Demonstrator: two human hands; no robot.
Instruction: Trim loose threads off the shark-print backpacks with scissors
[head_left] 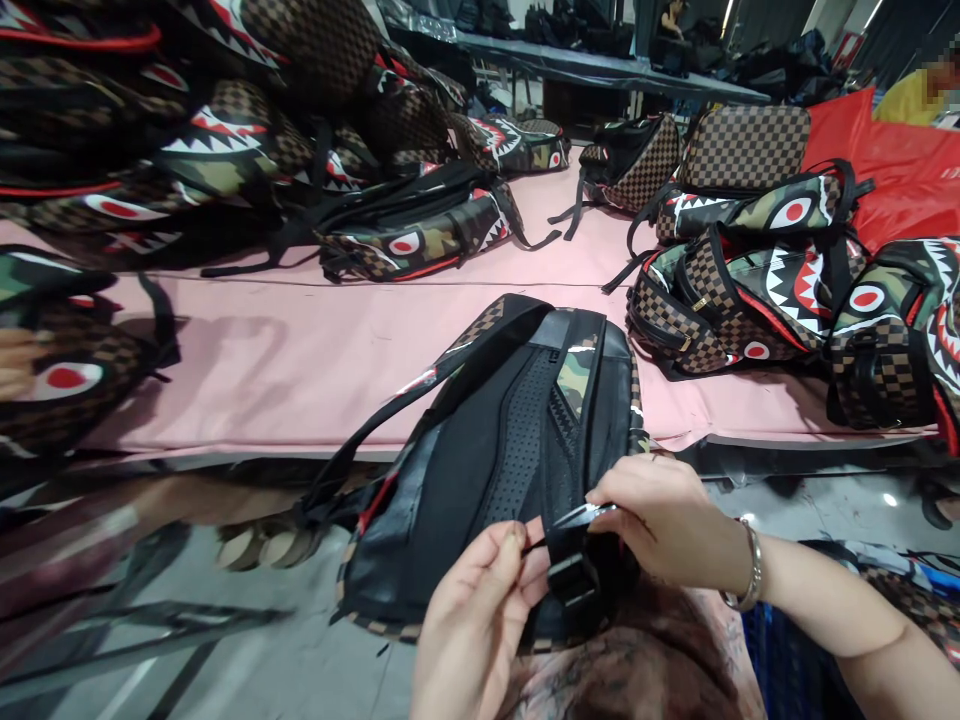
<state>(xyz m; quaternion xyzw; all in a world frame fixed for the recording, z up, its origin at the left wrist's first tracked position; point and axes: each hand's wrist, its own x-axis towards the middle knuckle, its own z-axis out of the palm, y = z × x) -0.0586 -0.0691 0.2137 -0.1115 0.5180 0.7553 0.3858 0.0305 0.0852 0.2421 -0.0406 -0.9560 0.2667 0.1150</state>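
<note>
L hand [486, 592] pinches blk strip [534, 546]; R hand [667, 520] grips metal tool [576, 516], prob. snips; best hold strip taut, tool off backpack [457, 490].

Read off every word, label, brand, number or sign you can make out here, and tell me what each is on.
No text can be read with certainty.
Small mark high on the back of the nearest backpack: too small to read.
Red-and-white panel in the background, perhaps a sign: too small and blurred to read.
</note>
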